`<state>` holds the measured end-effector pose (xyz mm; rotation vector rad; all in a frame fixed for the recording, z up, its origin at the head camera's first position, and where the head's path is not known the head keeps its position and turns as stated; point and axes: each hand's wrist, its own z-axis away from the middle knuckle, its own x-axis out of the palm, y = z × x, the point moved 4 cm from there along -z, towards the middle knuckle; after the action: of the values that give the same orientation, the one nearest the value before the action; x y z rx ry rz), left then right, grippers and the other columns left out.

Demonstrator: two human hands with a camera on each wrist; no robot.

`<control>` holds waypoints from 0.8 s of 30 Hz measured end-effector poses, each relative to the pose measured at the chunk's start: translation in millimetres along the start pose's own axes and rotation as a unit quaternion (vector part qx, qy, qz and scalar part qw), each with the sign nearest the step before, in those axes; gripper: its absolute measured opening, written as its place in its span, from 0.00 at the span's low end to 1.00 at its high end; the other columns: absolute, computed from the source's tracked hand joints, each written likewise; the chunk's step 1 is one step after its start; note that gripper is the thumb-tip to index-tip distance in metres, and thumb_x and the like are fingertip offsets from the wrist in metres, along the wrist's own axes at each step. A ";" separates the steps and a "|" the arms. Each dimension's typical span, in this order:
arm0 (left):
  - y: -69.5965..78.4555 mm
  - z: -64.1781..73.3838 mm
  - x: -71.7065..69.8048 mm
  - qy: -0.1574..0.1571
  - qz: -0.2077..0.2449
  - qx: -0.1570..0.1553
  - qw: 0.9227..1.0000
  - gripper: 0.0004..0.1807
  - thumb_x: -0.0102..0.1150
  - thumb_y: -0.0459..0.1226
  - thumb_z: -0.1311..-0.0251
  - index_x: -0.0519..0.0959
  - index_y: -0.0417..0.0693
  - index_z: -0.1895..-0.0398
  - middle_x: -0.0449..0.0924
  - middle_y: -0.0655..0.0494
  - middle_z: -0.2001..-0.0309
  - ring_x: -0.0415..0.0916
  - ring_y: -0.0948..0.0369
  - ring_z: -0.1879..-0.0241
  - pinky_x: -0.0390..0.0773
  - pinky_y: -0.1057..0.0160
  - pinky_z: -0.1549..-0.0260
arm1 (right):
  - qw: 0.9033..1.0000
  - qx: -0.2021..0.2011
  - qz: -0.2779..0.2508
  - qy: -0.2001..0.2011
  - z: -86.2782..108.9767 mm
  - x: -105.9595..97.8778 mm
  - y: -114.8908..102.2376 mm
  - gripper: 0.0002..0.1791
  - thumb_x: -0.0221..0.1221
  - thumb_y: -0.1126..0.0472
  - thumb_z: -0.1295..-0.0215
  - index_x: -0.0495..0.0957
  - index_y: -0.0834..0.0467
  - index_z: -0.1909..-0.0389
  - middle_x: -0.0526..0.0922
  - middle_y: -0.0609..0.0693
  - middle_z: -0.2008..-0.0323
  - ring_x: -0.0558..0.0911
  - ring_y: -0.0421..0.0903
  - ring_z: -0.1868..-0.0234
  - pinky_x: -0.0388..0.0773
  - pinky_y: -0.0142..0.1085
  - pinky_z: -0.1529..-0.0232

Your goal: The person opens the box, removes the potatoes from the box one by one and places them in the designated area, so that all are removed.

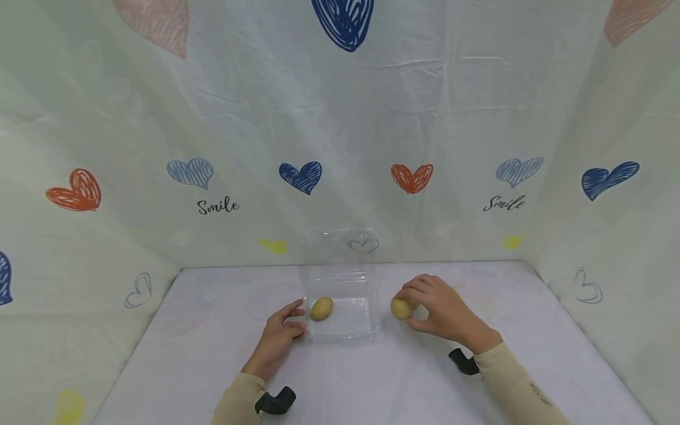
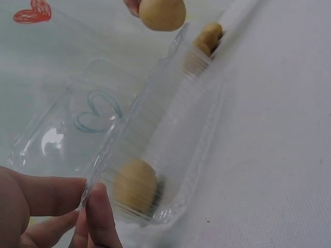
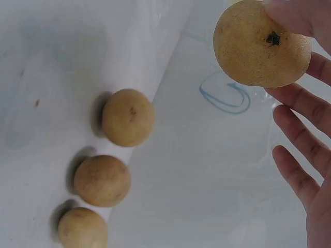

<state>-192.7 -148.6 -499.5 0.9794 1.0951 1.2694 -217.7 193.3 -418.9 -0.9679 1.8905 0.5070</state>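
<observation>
A clear plastic clamshell box [image 1: 345, 336] stands on the table, its lid raised at the back. One yellow-brown fruit [image 1: 321, 308] lies at the left side inside it. My left hand [image 1: 278, 335] pinches the box's left rim between thumb and fingers, as the left wrist view shows close up. To the right of the box, my right hand [image 1: 443, 310] holds a second fruit [image 3: 261, 44] between thumb and fingertips. That fruit is round, with a dark stem spot, and the other fingers spread away from it.
Three more fruits [image 3: 102, 181] sit in a row on the white-covered table [image 1: 202, 354]; my right hand hides them in the head view. A pale curtain [image 1: 340, 118] printed with hearts hangs behind and at both sides. Each wrist carries a black mount [image 1: 276, 401].
</observation>
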 end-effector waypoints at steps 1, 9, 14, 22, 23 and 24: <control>0.0 0.1 0.1 0.000 -0.001 0.000 1.000 0.35 0.57 0.20 0.34 0.67 0.35 0.23 0.71 0.36 0.35 0.78 0.59 0.57 0.82 0.61 0.55 | 1.000 0.003 0.004 0.001 2.7 -0.4 1.5 0.29 0.84 0.56 0.58 0.85 0.50 0.52 0.85 0.41 0.54 0.81 0.46 0.49 0.81 0.48 0.45; 0.3 0.8 0.8 0.002 -0.002 -0.001 1.000 0.35 0.57 0.20 0.34 0.66 0.35 0.23 0.71 0.36 0.35 0.77 0.59 0.57 0.81 0.60 0.55 | 1.000 0.021 0.017 0.008 24.9 1.2 11.9 0.31 0.85 0.57 0.61 0.85 0.53 0.52 0.86 0.43 0.54 0.81 0.47 0.50 0.81 0.49 0.48; 1.1 1.5 0.8 0.001 -0.001 -0.002 1.000 0.35 0.57 0.20 0.33 0.66 0.35 0.22 0.71 0.37 0.35 0.78 0.59 0.56 0.81 0.61 0.55 | 0.999 0.020 0.027 0.011 37.5 3.8 16.8 0.30 0.85 0.57 0.62 0.85 0.53 0.53 0.85 0.44 0.53 0.81 0.47 0.51 0.81 0.49 0.51; 2.0 3.6 0.9 -0.002 0.009 0.004 1.000 0.34 0.56 0.20 0.34 0.66 0.34 0.23 0.71 0.36 0.35 0.77 0.59 0.57 0.80 0.64 0.57 | 0.999 0.033 0.035 0.003 56.4 11.9 24.2 0.31 0.84 0.56 0.63 0.85 0.51 0.53 0.85 0.42 0.54 0.80 0.47 0.52 0.81 0.49 0.48; 2.2 3.9 1.1 -0.002 0.010 0.005 1.000 0.34 0.56 0.19 0.34 0.66 0.34 0.23 0.71 0.36 0.35 0.77 0.59 0.57 0.80 0.65 0.58 | 0.999 0.035 0.035 0.001 58.0 13.2 24.9 0.30 0.84 0.55 0.62 0.85 0.51 0.53 0.85 0.42 0.54 0.79 0.46 0.52 0.81 0.49 0.48; 2.4 4.2 1.2 -0.001 0.010 0.005 1.000 0.34 0.56 0.19 0.34 0.67 0.34 0.23 0.71 0.36 0.36 0.77 0.59 0.57 0.80 0.65 0.58 | 0.999 0.037 0.035 -0.001 59.3 14.3 25.2 0.30 0.84 0.55 0.62 0.85 0.51 0.53 0.85 0.41 0.54 0.79 0.46 0.52 0.81 0.50 0.47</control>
<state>-189.2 -147.1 -496.4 1.0022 1.0935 1.2786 -209.2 243.0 -461.5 -0.8549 1.9332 0.4770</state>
